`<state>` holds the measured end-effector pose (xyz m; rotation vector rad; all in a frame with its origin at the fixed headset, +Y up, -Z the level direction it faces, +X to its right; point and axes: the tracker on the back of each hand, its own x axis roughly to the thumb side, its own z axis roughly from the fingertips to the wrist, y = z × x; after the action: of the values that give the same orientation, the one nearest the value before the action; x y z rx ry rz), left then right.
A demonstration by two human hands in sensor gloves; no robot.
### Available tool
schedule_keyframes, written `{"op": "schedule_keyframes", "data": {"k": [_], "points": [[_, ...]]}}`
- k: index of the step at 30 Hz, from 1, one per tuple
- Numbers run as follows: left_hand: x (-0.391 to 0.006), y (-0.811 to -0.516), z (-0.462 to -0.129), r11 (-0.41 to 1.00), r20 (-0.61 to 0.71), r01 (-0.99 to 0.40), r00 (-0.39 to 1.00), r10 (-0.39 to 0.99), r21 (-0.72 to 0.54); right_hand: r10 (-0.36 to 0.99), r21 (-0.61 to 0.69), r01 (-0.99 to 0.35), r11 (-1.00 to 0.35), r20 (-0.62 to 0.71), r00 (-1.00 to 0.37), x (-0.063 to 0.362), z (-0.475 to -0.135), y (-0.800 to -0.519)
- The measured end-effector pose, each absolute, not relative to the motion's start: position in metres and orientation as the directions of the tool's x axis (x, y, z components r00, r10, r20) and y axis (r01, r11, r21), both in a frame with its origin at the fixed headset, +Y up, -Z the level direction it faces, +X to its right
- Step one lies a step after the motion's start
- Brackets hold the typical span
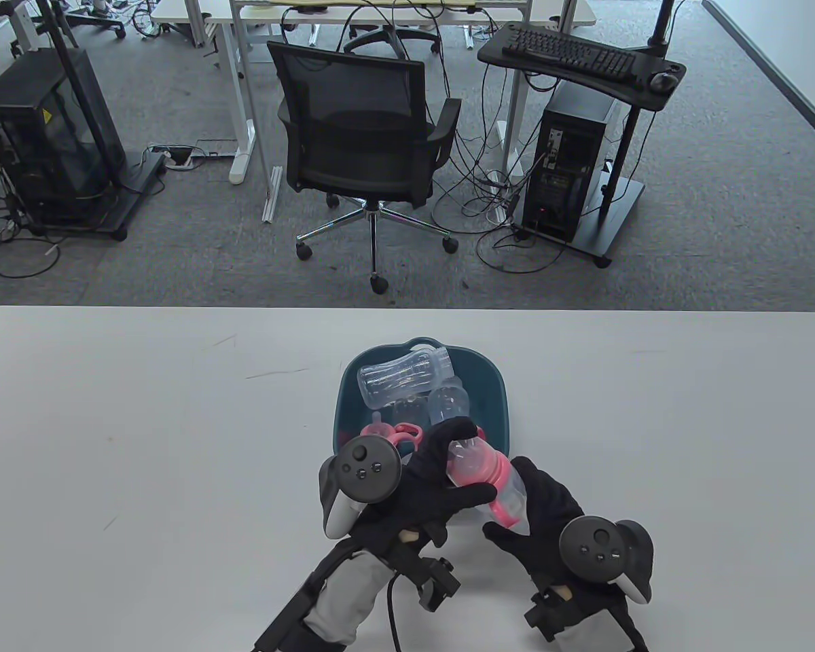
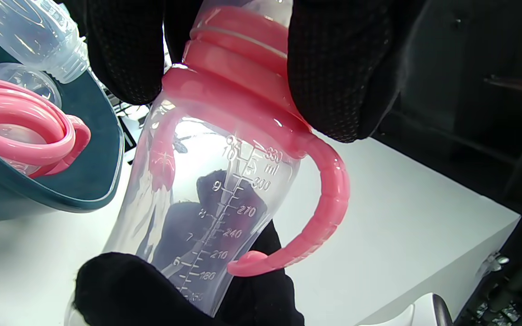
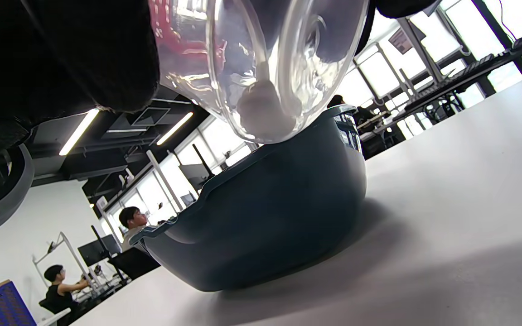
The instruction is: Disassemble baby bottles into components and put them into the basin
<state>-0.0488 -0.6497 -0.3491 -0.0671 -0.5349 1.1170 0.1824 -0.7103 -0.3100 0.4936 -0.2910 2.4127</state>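
Overhead, clear ribbed bottle [image 1: 406,374], pink-collared bottle [image 2: 206,199].

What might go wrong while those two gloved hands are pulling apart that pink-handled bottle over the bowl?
1. The left hand grips the pink collar and the right hand the clear bottle; smooth plastic may slip in the gloves and fall onto the table.
2. The bottle hangs at the near rim of the basin, so a freed part might land outside.
3. The curved handle could catch on a finger while twisting.
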Motion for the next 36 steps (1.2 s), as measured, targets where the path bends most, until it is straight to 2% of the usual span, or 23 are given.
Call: {"op": "schedule_keyframes", "data": {"k": [25, 28, 31, 36], "points": [[-0.0481, -0.6517, -0.3451, 0.442, 0.331, -0.855, 0.347, 0.877, -0.273, 0.551, -0.074, -0.631, -0.772, 0.416, -0.724, 0.1801, -0.3110, -0.7149], [-0.0467, -0.6530, -0.3431, 0.447, 0.358, -0.874, 0.363, 0.861, -0.189, 0.543, -0.076, -0.621, -0.780, 0.409, -0.733, 0.1793, -0.3115, -0.7156], [-0.0466, -0.6536, -0.3439, 0.487, 0.358, -0.844, 0.393, 0.847, -0.225, 0.553, -0.068, -0.628, -0.775, 0.408, -0.727, 0.1803, -0.3132, -0.7191], [-0.0500, -0.6544, -0.3462, 0.441, 0.341, -0.867, 0.352, 0.872, -0.233, 0.566, -0.063, -0.639, -0.766, 0.405, -0.718, 0.1795, -0.3131, -0.7186]]}}
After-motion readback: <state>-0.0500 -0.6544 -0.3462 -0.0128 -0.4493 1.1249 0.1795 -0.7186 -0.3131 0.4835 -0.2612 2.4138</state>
